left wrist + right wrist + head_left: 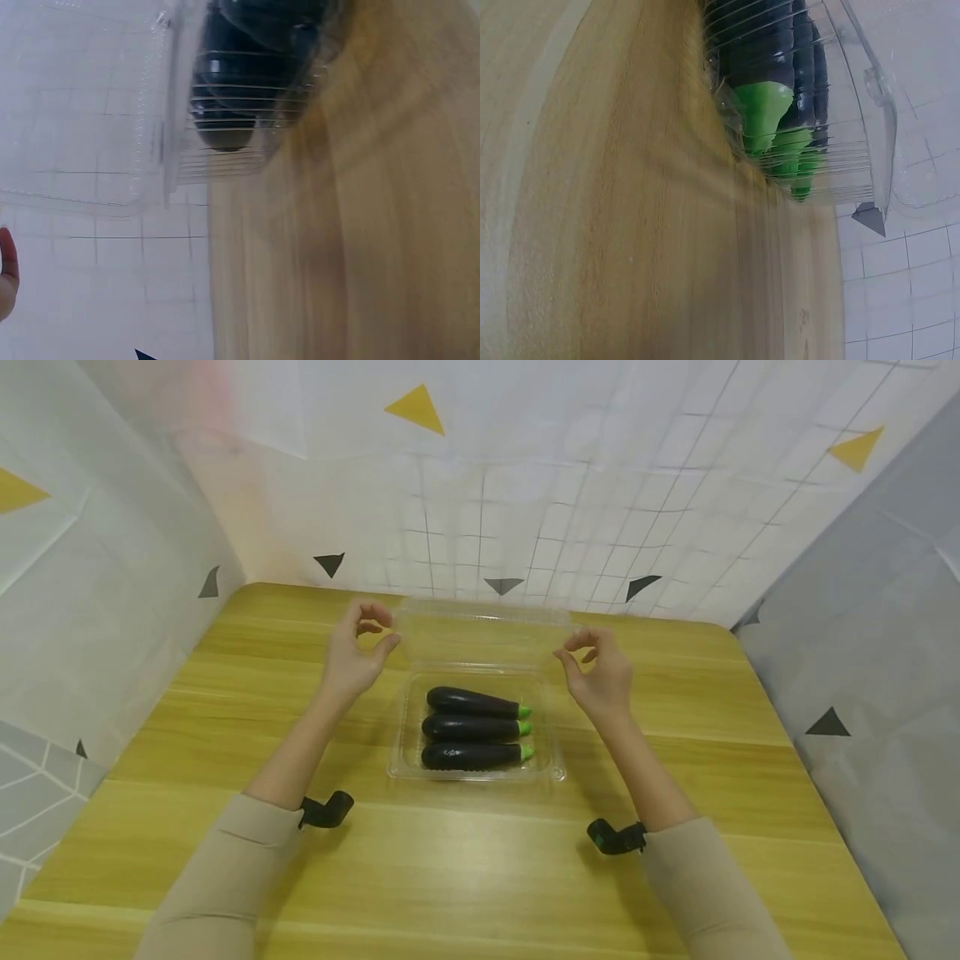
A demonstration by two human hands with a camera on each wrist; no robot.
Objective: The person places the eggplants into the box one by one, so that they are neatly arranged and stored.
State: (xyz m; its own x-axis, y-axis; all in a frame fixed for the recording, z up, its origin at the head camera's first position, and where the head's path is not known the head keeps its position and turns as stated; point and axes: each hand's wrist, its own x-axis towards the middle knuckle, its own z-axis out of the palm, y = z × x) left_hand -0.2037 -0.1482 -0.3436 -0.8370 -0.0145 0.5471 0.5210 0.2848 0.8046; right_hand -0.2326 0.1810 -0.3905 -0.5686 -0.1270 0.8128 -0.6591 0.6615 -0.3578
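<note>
A clear plastic clamshell box [397, 752] sits on the table with its see-through lid [480, 635] raised at the back. Three dark eggplants [476, 728] with bright green stem ends lie side by side in its base, stems to the right. My left hand [354, 656] is beside the lid's left edge, thumb and curved fingers apart; a fingertip [7, 274] shows beyond the lid corner in the left wrist view. At the lid's right edge is my right hand [602, 672], fingers bent and thumb tip close to it. The right wrist view does not show this hand.
The box stands on a wood-grain table [480, 877]. Behind it rises a white sheet wall [525, 518] with grid lines and triangle marks; more sheeting stands at both sides. Dark wrist-worn cameras [327, 810] jut inward from each forearm.
</note>
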